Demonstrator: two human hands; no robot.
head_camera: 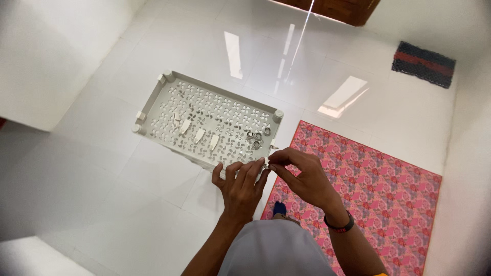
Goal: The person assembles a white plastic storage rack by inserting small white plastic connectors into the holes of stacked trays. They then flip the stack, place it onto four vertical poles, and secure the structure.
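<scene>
Two hands meet at the near corner of a white perforated plastic tray point(153, 102) that lies flat on the glossy white floor point(92, 194). My left hand point(240, 186) rests its fingers over the tray's near rim, curled in a loose grip on the edge. My right hand point(302, 176) pinches thumb and forefinger together just beside the left fingertips, clenched on something too small for me to make out. That pinch sits right at the tray corner, where one corner socket looks unfilled.

Just beyond the grip, three small metal rings point(255, 138) lie loose on the tray, and further left of them a row of small white plastic pieces point(199, 134). I judge the main risk to be these: if my left hand tips or jolts the rim, they could slide off or drop through the cut-outs and skate away across the slick floor. The pinched piece could likewise slip.

To the right of the grip lies a pink patterned mat point(368, 184); far beyond, a dark doormat point(423, 64).
</scene>
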